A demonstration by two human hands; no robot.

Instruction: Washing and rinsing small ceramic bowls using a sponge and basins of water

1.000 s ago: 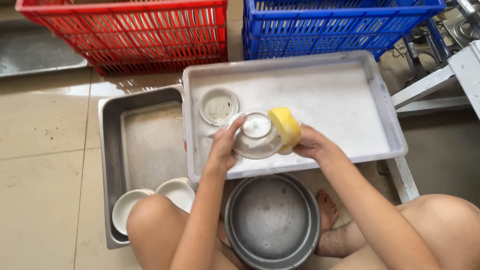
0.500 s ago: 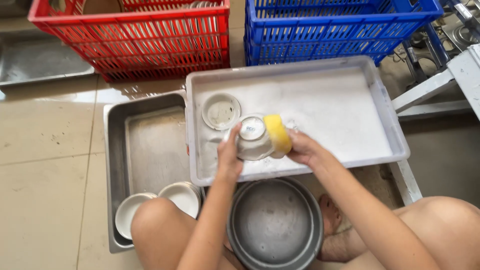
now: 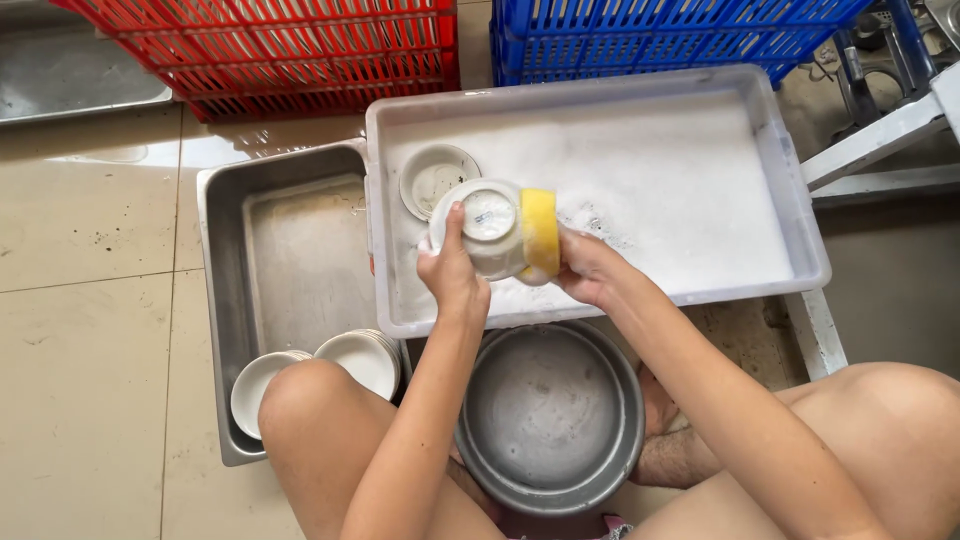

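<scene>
My left hand [image 3: 452, 272] grips a small white bowl [image 3: 486, 232], turned so its base faces the camera, above the soapy grey plastic tub [image 3: 780, 180]. My right hand [image 3: 590, 268] presses a yellow sponge [image 3: 540, 232] against the bowl's right side. Another small white bowl [image 3: 437, 180] lies in the suds at the tub's left end.
A steel tray [image 3: 300, 260] at the left holds two stacks of white bowls [image 3: 315, 370]. A round steel basin [image 3: 552, 415] sits between my knees. A red crate [image 3: 290, 50] and a blue crate [image 3: 660, 35] stand behind the tub. A white frame [image 3: 870, 140] is at the right.
The bowl has turned in my left hand, and the sponge has slid around its right side. The camera view has shifted slightly.
</scene>
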